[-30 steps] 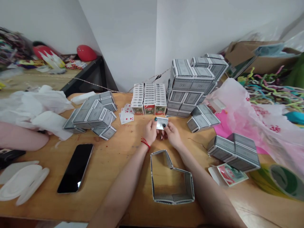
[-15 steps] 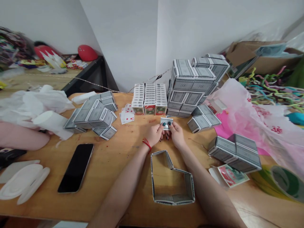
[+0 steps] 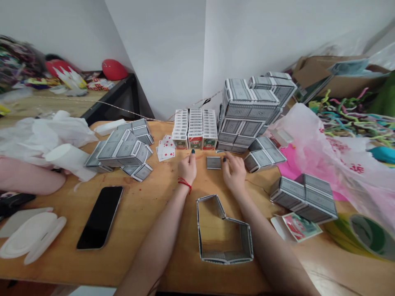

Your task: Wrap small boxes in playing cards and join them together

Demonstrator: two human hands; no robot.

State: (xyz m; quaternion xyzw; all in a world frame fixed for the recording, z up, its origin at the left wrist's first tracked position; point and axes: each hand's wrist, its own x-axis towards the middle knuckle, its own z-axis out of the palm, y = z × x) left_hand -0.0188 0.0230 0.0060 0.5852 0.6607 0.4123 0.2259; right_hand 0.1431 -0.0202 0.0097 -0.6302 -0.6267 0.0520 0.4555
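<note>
A folded playing card (image 3: 213, 163) with a grey patterned back lies on the table between my hands, touched by neither. My left hand (image 3: 187, 168) wears a red string bracelet and is loosely closed, thumb pointing up, with nothing visible in it. At the foot of the card-block tower, my right hand (image 3: 235, 172) has its thumb and bent fingers close together by a thin flat strip; whether they grip it is unclear. Between my forearms stands an L-shaped frame of folded cards (image 3: 224, 260), its top uncovered.
Behind are rows of card boxes (image 3: 195, 142), loose cards (image 3: 166, 153) and a tall tower of card blocks (image 3: 242, 110). More card blocks (image 3: 121, 146) stand left, near a phone (image 3: 100, 218). To the right are another block (image 3: 305, 197), an opened box (image 3: 300, 227) and tape (image 3: 359, 236).
The folded card that both hands held now lies on the table. My left hand has moved left, away from it, and my right hand has shifted right towards the tower's base.
</note>
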